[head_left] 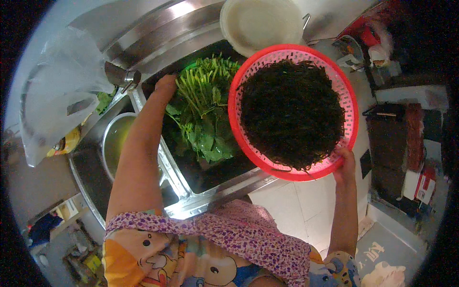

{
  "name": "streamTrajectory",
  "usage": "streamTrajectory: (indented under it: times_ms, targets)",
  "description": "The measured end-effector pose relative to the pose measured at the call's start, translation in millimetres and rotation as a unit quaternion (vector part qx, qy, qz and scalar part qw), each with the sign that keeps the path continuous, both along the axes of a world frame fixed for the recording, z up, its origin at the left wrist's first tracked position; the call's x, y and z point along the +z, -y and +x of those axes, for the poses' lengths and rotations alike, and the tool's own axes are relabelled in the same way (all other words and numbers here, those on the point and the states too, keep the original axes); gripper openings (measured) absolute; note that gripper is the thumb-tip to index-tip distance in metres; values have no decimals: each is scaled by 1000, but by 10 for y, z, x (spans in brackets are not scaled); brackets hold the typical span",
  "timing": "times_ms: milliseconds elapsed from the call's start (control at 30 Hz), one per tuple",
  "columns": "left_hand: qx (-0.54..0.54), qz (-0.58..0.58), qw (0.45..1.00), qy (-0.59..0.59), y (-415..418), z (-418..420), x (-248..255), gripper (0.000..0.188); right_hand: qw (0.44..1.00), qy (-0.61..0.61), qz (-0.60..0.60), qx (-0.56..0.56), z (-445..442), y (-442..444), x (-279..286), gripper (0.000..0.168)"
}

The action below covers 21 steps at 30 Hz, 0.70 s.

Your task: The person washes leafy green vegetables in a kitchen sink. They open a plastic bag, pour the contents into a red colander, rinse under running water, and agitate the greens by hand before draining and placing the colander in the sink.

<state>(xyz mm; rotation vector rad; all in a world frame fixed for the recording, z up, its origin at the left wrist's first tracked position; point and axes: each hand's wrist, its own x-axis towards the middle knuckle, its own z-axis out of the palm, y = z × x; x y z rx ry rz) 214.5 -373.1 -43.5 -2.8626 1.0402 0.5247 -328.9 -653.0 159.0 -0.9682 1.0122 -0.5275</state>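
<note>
A red-rimmed plastic colander (293, 173) is heaped with dark, thin, stringy greens (292, 113). My right hand (345, 163) grips its rim at the lower right, tilting it toward the camera. My left hand (167, 83) reaches into the right basin of a steel double sink, at the left edge of a bunch of leafy green vegetables (211, 136) with cut stems. Its fingers are hidden, so its hold cannot be told. Part of a green rim (192, 66) shows behind the stems.
A pale round basin (261, 23) stands behind the sink. The left sink holds a metal bowl (104, 143) of yellowish liquid. A clear plastic bag (64, 86) lies left of the faucet (129, 78). The sink's steel divider (170, 165) runs beside my left forearm.
</note>
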Motion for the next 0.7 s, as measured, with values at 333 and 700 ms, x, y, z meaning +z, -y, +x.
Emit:
streamTrajectory:
  times_ms: [333, 700]
  targets:
    - [-126, -214, 965, 80, -86, -249, 679, 21, 1000, 8, 15, 16, 48, 65, -62, 16]
    - [178, -403, 729, -523, 283, -2300, 1116, 25, 999, -1, 10, 43, 153, 86, -47, 17]
